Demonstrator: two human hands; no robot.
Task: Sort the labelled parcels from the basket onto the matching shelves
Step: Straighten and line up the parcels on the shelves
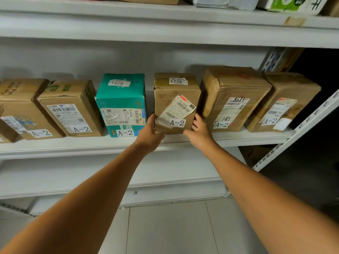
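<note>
Brown A-2 parcel [176, 105] upright on shelf [238, 137]

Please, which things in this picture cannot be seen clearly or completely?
Head view only:
- Basket: not in frame.
- Top-shelf parcels: cut by upper edge, labels unseen.
- Leftmost parcel: cut by left edge.
- Small print on the held parcel: too small.
- Left hand and right hand: some fingers hidden beside that parcel.

White metal shelving [73, 146], grey tiled floor [165, 228]

Six parcels in a row on the shelf [238, 139], fourth parcel [176, 107] between two hands.
</note>
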